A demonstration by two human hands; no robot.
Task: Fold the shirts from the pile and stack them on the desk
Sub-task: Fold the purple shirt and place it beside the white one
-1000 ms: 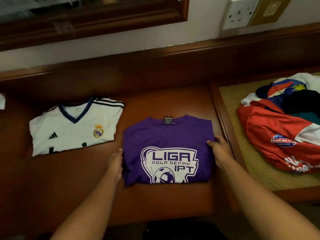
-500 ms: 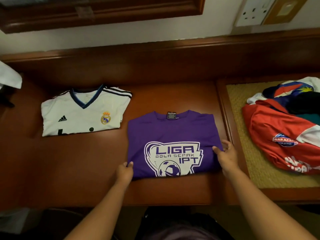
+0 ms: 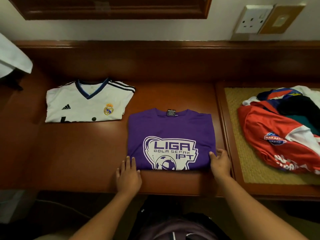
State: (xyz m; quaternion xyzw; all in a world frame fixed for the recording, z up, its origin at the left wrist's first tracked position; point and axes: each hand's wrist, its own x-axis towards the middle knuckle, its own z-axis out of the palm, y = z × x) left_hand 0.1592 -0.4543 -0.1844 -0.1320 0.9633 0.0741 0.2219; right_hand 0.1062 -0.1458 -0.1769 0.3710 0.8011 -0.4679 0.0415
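Note:
A folded purple shirt (image 3: pixel 170 129) with a white "LIGA" print lies flat on the brown desk (image 3: pixel 78 153), near its front edge. My left hand (image 3: pixel 128 175) rests at the shirt's near left corner, fingers straight and touching its edge. At the near right corner, my right hand (image 3: pixel 220 163) has its thumb on top of the cloth and its fingers at the side edge. A folded white football shirt (image 3: pixel 86 103) lies further back on the left. The pile of unfolded shirts (image 3: pixel 280 130), red on top, sits on a woven mat at the right.
The woven mat (image 3: pixel 242 153) sits in a raised wooden frame right of the desk. A wooden back rail runs along the wall. A white cloth (image 3: pixel 12 59) hangs in at the far left. A wall socket (image 3: pixel 252 19) is above right.
Both hands slid down the purple shirt's sides to its near corners. The left hand's fingers have straightened against the edge. The camera has tilted down.

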